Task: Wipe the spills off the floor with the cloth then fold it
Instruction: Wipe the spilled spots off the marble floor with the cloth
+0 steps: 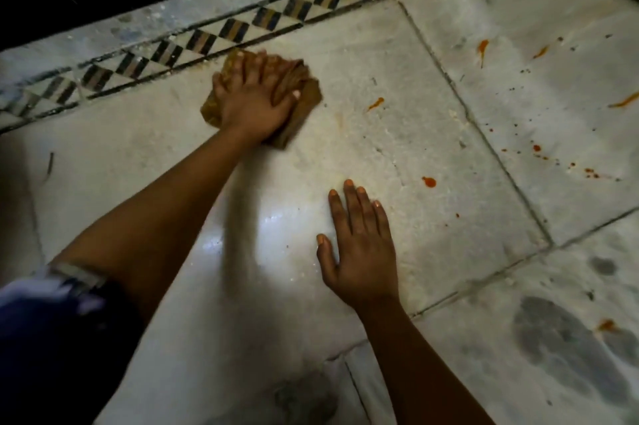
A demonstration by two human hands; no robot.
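Cloth, brown and crumpled, is pressed flat against the pale marble floor just below the checkered tile border. It is covered by the left hand, fingers spread and laid straight across it. The right hand is rested palm-down on bare marble nearer the body, fingers extended, nothing held. Orange-red spills are scattered to the right, apart from the cloth. A dark sleeve is seen lower left.

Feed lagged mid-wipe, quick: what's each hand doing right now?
Left hand: pressing the brown cloth flat on the floor, fingers spread.
Right hand: open, palm flat on the marble floor, holding nothing.
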